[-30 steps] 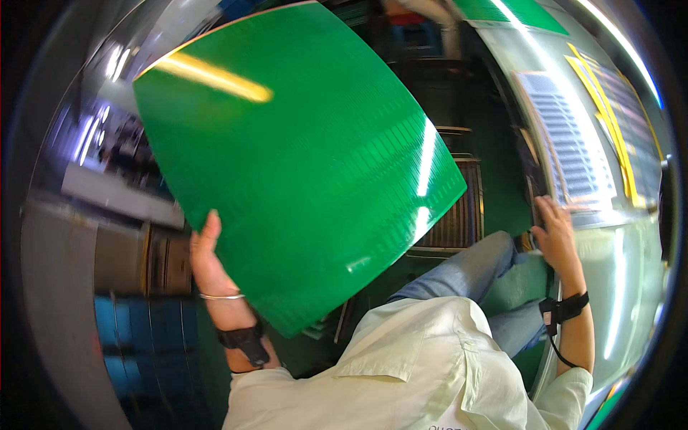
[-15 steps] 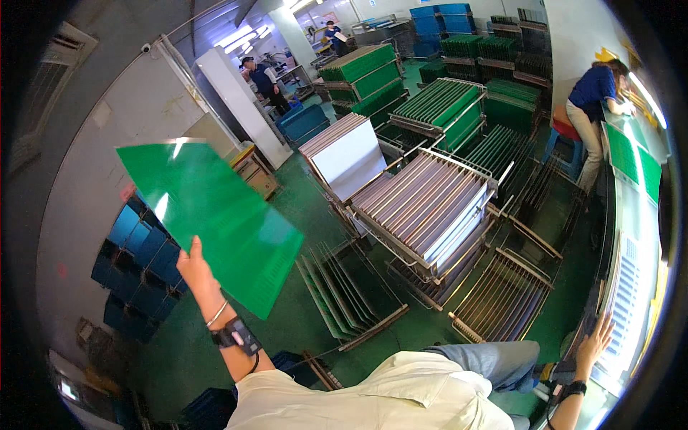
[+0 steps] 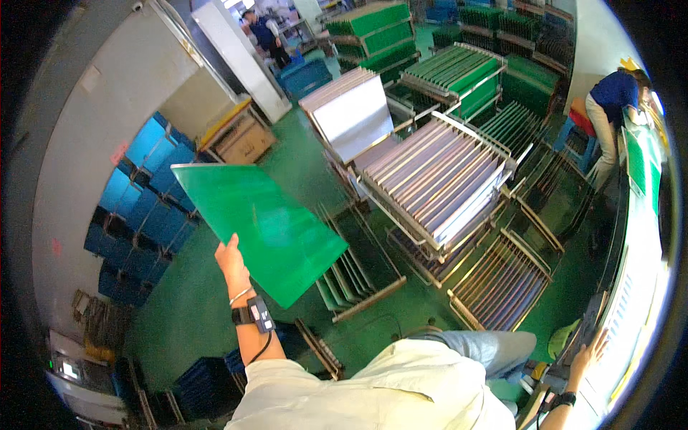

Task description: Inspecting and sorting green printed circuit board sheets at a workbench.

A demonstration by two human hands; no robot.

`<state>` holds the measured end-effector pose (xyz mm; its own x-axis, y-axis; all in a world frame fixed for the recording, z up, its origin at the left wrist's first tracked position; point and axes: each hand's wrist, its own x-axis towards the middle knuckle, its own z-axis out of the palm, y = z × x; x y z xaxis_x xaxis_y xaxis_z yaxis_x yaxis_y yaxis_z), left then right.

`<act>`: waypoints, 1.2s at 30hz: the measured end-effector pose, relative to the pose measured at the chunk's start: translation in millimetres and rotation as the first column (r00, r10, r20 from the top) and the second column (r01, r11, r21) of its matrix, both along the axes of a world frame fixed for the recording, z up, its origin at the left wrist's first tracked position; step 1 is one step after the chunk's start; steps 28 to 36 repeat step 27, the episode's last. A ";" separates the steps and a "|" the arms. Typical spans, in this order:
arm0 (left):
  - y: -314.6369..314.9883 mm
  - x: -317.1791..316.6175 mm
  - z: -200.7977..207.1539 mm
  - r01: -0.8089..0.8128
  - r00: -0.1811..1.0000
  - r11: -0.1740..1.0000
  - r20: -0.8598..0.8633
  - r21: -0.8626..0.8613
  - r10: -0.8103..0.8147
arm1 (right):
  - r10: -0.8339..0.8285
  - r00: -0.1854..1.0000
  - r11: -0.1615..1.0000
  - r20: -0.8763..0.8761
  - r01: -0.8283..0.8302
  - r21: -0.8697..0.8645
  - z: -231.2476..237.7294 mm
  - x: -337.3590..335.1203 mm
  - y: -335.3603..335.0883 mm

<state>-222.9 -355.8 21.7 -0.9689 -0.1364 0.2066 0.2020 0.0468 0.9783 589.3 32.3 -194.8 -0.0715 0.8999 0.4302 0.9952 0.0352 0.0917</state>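
Note:
My left hand [image 3: 233, 264] grips a large, thin green panel [image 3: 269, 226] by its left edge, thumb and fingers closed on it. The panel hangs tilted in the air, over the left end of a low floor rack [image 3: 369, 304] where several panels stand on edge. At the far right, my right hand [image 3: 588, 358] lies on the near edge of a brightly lit worktable [image 3: 615, 337]. Its fingers are stretched out and hold nothing that I can see. Glare washes out the tabletop beside it.
In the middle stands a metal rack of pale panels [image 3: 437, 179], with a slotted floor rack [image 3: 502, 283] before it. Green panel stacks [image 3: 459, 79] stand behind. Blue crates [image 3: 147, 208] line the left wall. A co-worker [image 3: 613, 107] leans over the worktable; another person [image 3: 265, 36] stands far back.
My left hand and the green panel have moved right and slightly down, closer to the low rack. The whole view has shifted. My right hand stays at the worktable edge.

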 end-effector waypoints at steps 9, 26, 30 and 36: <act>43.5 -10.6 -69.4 0.072 0.987 0.979 0.153 -0.189 -0.043 | 0.144 0.990 0.990 -0.015 -0.144 -0.011 25.2 -4.7 -5.0; 149.2 -37.4 -255.2 0.065 0.962 0.863 0.261 -0.501 0.080 | 0.242 0.968 0.967 -0.064 -0.246 -0.067 26.6 3.5 -4.4; 155.5 -35.8 -262.2 0.068 0.950 0.853 0.295 -0.518 0.104 | 0.240 0.968 0.967 -0.068 -0.245 -0.071 28.3 2.2 -5.8; 155.5 -35.8 -262.2 0.068 0.950 0.853 0.295 -0.518 0.104 | 0.240 0.968 0.967 -0.068 -0.245 -0.071 28.3 2.2 -5.8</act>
